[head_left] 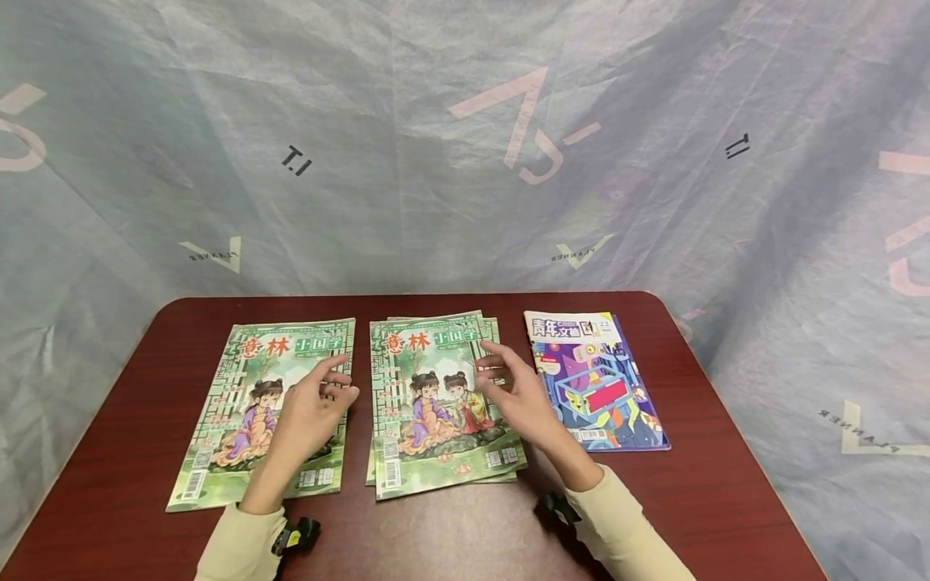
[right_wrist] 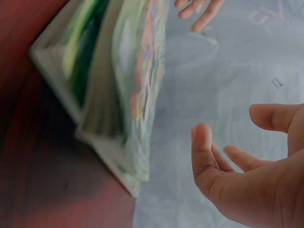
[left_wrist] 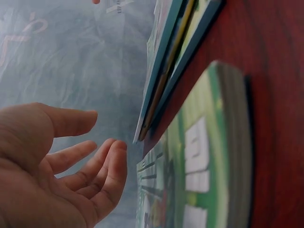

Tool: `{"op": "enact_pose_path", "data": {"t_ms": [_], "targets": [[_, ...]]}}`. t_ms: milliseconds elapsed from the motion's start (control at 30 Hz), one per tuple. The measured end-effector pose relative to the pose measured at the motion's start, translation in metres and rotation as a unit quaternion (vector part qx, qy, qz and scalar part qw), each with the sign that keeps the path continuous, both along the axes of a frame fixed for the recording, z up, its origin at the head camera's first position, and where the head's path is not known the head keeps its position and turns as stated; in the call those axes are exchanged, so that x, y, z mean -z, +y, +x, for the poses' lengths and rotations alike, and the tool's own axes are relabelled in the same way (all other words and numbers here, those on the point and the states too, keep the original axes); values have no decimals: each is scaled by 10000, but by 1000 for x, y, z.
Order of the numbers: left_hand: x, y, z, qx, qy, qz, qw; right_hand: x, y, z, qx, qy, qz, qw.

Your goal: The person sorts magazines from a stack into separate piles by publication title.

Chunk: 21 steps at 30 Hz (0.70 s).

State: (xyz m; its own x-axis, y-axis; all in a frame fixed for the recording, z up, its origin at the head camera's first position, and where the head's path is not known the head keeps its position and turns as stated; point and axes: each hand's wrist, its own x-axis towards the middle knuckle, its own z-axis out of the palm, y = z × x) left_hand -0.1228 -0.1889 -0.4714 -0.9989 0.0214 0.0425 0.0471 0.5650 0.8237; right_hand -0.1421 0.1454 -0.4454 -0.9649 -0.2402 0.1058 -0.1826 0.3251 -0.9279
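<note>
Left hand [head_left: 311, 410] is hovering over a green magazine [head_left: 221, 411], thumb and fingers standing apart in a loose curve, and its partner, the right hand [head_left: 521, 397], is matching it, thumb and fingers parted above the right edge of the middle pile [head_left: 439, 411]. Two hands, then, and three groups of magazines are lining up across the table [head_left: 450, 537]. That middle pile is showing at least two copies, the top one lying askew, its glossy cover carrying two drawn figures. Beyond the right hand, one purple-covered magazine [head_left: 599, 395] is lying flat. All are paper, thin and rectangular, their edges showing layered pages. Both forearms are slanting in from the near edge, fingers pointing inward, two pale sleeves [head_left: 236, 549] ending at black wrist straps [head_left: 298, 537]. Underneath, dark red wood grain is shining; behind, a creased grey cloth [head_left: 436, 202] is hanging, printed with letters.
</note>
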Motion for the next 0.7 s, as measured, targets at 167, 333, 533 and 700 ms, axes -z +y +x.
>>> {"op": "enact_pose_path", "data": {"t_ms": [167,333,533,700], "targets": [[4,8,0,155,-55,-67,9998,6,13,1,191,-107,188,9996],[9,15,0,313,-275,-150,9990,12,23,1,409,-224,486,9977],[14,18,0,386,-343,-283,9983,16,32,-1,376,-366,869,9948],[15,20,1,466,-356,-278,9979,21,39,-2,293,-629,890,9936]]}}
